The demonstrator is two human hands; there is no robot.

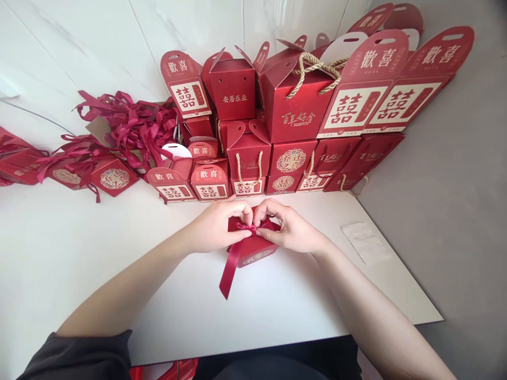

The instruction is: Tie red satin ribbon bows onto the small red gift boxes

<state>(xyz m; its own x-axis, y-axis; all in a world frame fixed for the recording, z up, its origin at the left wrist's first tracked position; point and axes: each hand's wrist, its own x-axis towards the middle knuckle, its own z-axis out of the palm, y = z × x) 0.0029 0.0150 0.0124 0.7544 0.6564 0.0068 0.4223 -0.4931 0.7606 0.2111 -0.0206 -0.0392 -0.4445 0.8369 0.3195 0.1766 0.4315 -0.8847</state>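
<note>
A small red gift box (257, 249) with a gold round emblem stands on the white table in front of me. Dark red ribbon (229, 270) is gathered at its top, and one flat tail hangs down over the box's left side. My left hand (219, 224) pinches the ribbon between thumb and fingertips, just left of the gathered part. From the other side my right hand (291, 228) pinches it too, its thumb close to the left one. Both hands partly hide the box's top and the ribbon loops.
Stacked red gift boxes (289, 158), some with rope handles, line the tiled wall. Left of them lies a heap of dark red ribbons (130, 119), beside several ribboned boxes (114, 177). A flat white packet (366, 243) lies at the right, near the grey wall.
</note>
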